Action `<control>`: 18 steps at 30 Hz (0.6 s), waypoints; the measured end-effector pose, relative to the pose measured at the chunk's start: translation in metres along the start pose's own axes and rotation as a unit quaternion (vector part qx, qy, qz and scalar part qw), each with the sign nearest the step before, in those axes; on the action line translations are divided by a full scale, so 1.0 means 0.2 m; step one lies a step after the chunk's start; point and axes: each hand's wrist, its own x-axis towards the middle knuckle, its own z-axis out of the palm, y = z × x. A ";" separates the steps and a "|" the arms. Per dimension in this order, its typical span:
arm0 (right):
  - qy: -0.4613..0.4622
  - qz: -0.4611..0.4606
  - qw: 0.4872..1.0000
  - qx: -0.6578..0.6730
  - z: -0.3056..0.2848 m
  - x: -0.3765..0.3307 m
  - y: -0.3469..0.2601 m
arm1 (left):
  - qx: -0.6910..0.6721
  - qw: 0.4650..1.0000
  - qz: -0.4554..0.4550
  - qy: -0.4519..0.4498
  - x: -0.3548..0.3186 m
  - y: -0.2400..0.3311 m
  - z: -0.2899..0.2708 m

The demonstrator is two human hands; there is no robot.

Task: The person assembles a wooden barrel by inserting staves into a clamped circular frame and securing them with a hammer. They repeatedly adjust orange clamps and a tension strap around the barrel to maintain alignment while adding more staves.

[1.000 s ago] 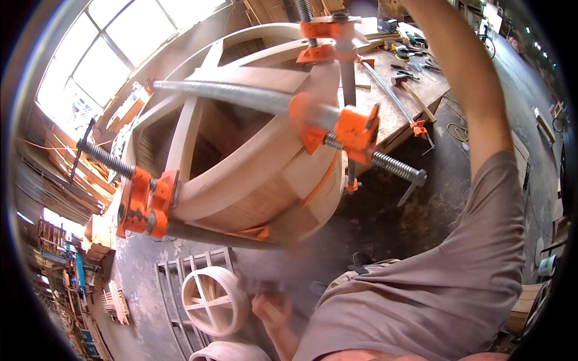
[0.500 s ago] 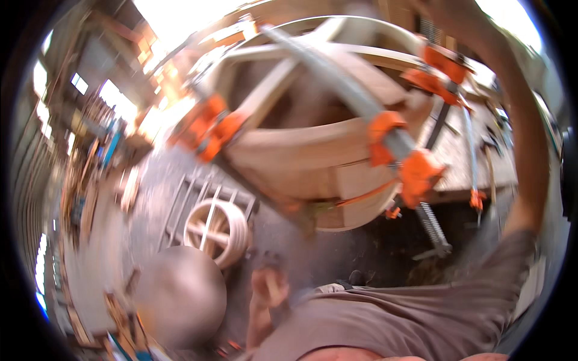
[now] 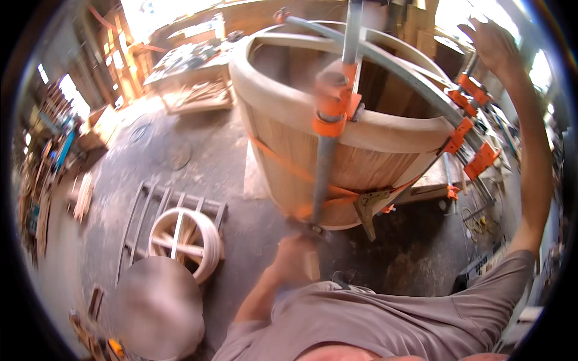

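Observation:
A large tapered wooden tub (image 3: pixel 289 141), built of staves with a thick rounded rim, fills the middle. An orange strap (image 3: pixel 274 153) circles it, with a ratchet buckle (image 3: pixel 366 213) on the near side. Upright before its near-left rim stands a pipe clamp (image 3: pixel 325 162) with orange heads, partly blurred. My left hand (image 3: pixel 295 259) closes round the lower end of this clamp, close to my body. Another long pipe clamp (image 3: pixel 415 87) with orange heads lies across the rim. My right hand (image 3: pixel 495 48) is raised at the upper right, fingers apart, nothing visible in it.
On the floor to the left, a round slatted wooden frame (image 3: pixel 211 253) rests by a grey rack (image 3: pixel 141 207). A blurred round shape (image 3: pixel 159 307) covers the lower left. Further back stands a low table (image 3: pixel 198 105) with wood pieces. Lumber (image 3: pixel 63 144) is stacked along the left.
The clamp in my left hand has swung from slanting across the tub's left to nearly upright before it. My right hand has shifted right. The view has turned, so the tub's left side shows more.

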 end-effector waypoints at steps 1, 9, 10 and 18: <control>0.021 -0.021 0.999 0.045 -0.04 0.04 -0.11 | -0.014 1.000 0.011 0.025 -0.03 -0.03 -0.04; -0.033 -0.032 0.994 0.097 -0.36 -0.15 -0.30 | -0.142 0.984 0.104 0.024 -0.11 -0.22 -0.12; -0.029 -0.034 0.993 0.106 -0.39 -0.14 -0.33 | -0.143 0.983 0.111 0.043 -0.13 -0.22 -0.14; -0.031 -0.044 0.990 0.133 -0.50 -0.15 -0.51 | -0.224 0.973 0.044 0.036 -0.29 -0.37 -0.22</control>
